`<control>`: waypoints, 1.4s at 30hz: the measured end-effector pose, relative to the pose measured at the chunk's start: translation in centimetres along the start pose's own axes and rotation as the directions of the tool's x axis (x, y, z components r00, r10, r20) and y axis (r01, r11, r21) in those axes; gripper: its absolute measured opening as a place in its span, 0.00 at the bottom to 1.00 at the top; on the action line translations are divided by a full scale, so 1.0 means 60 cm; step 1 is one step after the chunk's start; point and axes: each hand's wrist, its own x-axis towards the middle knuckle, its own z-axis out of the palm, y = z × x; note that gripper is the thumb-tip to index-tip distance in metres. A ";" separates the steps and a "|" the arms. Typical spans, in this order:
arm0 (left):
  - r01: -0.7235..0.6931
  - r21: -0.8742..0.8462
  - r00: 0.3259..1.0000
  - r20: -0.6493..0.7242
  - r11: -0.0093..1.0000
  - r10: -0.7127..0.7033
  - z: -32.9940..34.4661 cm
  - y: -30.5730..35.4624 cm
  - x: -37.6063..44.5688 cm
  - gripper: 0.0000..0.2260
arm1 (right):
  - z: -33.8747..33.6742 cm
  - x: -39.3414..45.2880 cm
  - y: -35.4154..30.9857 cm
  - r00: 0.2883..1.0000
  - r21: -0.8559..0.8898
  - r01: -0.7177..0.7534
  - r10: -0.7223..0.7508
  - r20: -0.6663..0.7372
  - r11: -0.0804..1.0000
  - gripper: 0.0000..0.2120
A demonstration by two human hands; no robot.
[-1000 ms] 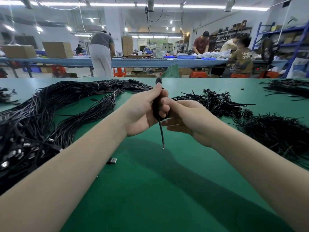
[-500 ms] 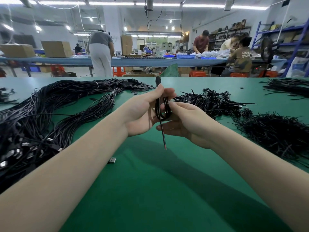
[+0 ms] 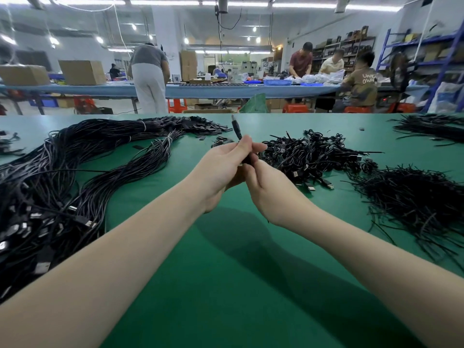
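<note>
**Pinched upright, plug end high**

Pinches a short black cable (image 3: 247,159) in the left grip (image 3: 223,172), thumb and fingers curled round it, raised over the middle of the green bench (image 3: 226,285). Closes on the same cable from just below and to the right with the right grip (image 3: 267,190), fingers wrapped round the lower part and touching the left grip there.

Runs near vertical along its long axis, leaning a little to the left at the top, with the plug end (image 3: 235,126) standing clear above the left thumb. Hides the lower run behind both palms, so cannot tell how many loops are gathered.

Looks like bundling in hand. Probably calls next for a wrap or tie round the middle, worked from the right grip, the nearer one to the heap of thin black strands (image 3: 414,202), ties by the look. Leaves the pile of coiled cables (image 3: 308,156) just beyond the right grip, and the long bundle (image 3: 75,172) well apart on the left. Best held firm on the left meanwhile, or risks springing loose.
</note>
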 end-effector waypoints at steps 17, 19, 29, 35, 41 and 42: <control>-0.380 0.917 0.768 0.384 -0.118 0.513 -0.036 0.003 0.002 0.24 | -0.017 0.014 0.086 0.967 -0.284 -0.151 0.201 0.156 0.947 0.17; -0.384 0.863 0.807 0.486 -0.328 0.334 -0.035 -0.014 0.007 0.30 | -0.023 0.011 0.089 0.969 -0.333 -0.008 0.089 0.229 0.943 0.16; -0.275 0.841 0.906 0.389 -0.465 0.167 -0.012 -0.076 -0.005 0.05 | -0.020 0.004 0.091 0.918 -0.479 0.176 0.033 0.396 0.860 0.12; -0.147 0.935 0.949 0.226 -0.323 0.222 -0.013 -0.081 0.000 0.05 | -0.035 0.016 0.098 0.962 -0.756 0.272 -0.156 0.224 0.595 0.14; -0.022 0.999 0.983 0.029 -0.040 0.181 -0.043 -0.077 0.012 0.10 | -0.167 0.023 0.155 0.869 -0.840 -0.414 0.427 -0.251 0.349 0.11; -0.019 1.000 0.985 0.021 -0.010 0.171 -0.044 -0.078 0.013 0.11 | -0.185 0.018 0.165 0.792 -0.816 -0.503 0.530 -0.302 0.286 0.07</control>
